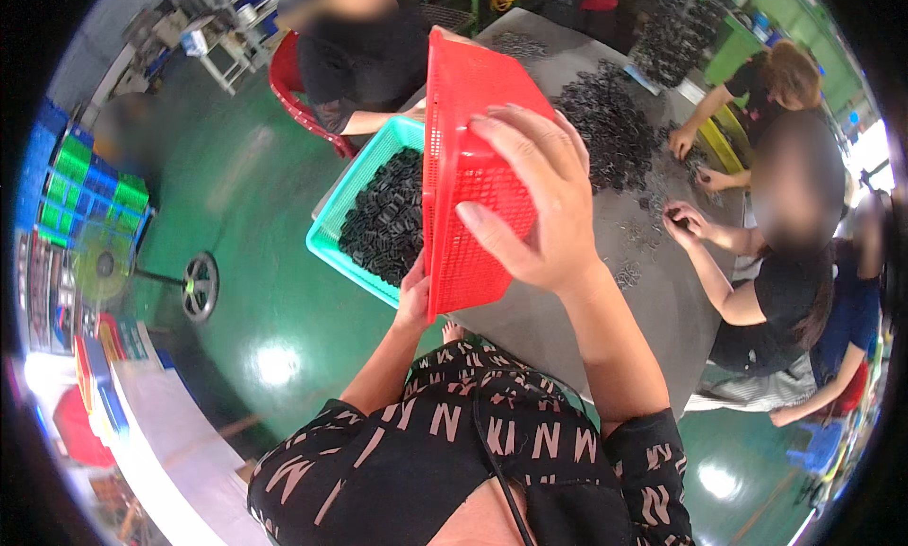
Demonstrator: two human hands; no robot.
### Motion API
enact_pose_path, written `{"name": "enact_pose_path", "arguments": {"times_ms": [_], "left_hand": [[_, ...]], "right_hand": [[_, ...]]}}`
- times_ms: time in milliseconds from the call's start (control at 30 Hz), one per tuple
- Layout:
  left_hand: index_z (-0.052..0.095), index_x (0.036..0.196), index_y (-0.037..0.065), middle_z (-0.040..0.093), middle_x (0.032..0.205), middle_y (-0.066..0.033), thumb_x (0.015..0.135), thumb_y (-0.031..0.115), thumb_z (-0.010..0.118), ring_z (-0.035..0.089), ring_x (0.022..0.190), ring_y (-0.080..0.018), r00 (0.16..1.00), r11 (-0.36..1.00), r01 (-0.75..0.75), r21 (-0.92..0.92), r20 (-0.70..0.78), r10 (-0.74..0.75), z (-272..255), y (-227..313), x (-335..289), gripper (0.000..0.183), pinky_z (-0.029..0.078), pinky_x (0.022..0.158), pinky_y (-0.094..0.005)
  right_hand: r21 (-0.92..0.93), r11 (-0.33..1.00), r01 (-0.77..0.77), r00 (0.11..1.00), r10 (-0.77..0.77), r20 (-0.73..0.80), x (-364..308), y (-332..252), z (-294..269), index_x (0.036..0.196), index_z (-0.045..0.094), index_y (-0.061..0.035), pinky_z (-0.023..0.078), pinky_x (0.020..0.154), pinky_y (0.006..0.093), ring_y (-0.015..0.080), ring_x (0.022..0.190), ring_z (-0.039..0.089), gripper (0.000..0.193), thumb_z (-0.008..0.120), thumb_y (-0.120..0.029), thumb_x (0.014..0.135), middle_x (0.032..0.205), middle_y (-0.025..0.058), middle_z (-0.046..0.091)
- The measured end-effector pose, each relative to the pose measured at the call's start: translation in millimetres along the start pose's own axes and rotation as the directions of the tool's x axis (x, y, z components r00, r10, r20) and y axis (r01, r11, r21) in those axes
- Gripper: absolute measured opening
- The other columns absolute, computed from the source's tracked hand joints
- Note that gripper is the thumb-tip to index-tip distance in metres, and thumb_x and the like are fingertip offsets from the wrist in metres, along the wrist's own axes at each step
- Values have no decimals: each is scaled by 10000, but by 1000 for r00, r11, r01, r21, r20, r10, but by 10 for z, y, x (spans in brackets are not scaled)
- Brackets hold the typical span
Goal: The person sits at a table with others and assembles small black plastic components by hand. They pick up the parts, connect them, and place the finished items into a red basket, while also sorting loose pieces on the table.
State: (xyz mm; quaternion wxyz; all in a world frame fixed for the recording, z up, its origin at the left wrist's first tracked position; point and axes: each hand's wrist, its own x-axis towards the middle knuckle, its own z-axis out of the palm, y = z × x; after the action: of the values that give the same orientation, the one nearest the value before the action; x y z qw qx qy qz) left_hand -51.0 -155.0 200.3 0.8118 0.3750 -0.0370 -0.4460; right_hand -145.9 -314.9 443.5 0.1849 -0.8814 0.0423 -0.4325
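Observation:
A red plastic basket (485, 182) with mesh walls is tipped up on its side, its open face turned left. Beneath and beside it is a teal basket (326, 234) holding a heap of small black parts (386, 220). My left hand (413, 298) is closed on the lower rim of the red basket, its fingers partly hidden. Spread against the red basket's outer side is my right hand (544, 201), thumb and fingers apart. The inside of the red basket cannot be seen.
A grey table (653, 305) carries a large pile of black parts (610, 125) and scattered smaller pieces (627, 273). Several people work around it, one beside a yellow tray (728, 141). A person sits on a red chair (288, 78) at the far left. A fan (106, 262) stands left.

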Motion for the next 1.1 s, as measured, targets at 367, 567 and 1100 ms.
{"name": "enact_pose_path", "arguments": {"times_ms": [367, 567, 1100], "left_hand": [[291, 1425, 21, 507, 1307, -141, 857, -71, 418, 544, 1154, -248, 999, 988, 9, -153, -47, -16, 131, -422, -52, 589, 457, 973, -373], [266, 1439, 21, 502, 1314, -139, 808, -118, 395, 553, 1129, -229, 999, 998, -17, -53, 45, 19, 235, -513, -129, 659, 459, 959, -342], [195, 1460, 75, 538, 1196, -300, 791, 75, 531, 576, 1053, -406, 761, 268, -547, 793, 605, -236, 1007, -1111, -19, 749, 465, 898, -424]], "right_hand": [[57, 983, 177, 982, -180, 62, 5, -12, -39, 1147, 587, -53, 346, 979, 423, 290, 1091, 536, 485, 701, -254, 721, 1177, 107, 583], [-100, 990, 100, 993, -105, -53, -190, -61, -465, 1123, 577, -48, 372, 944, 444, 330, 1056, 534, 499, 726, -253, 694, 1120, 136, 571], [491, 121, -863, -158, 857, -490, -4774, -72, -1395, 1181, 486, 45, 508, 823, 292, 192, 929, 621, 331, 534, 59, 854, 1066, 143, 610]]}}
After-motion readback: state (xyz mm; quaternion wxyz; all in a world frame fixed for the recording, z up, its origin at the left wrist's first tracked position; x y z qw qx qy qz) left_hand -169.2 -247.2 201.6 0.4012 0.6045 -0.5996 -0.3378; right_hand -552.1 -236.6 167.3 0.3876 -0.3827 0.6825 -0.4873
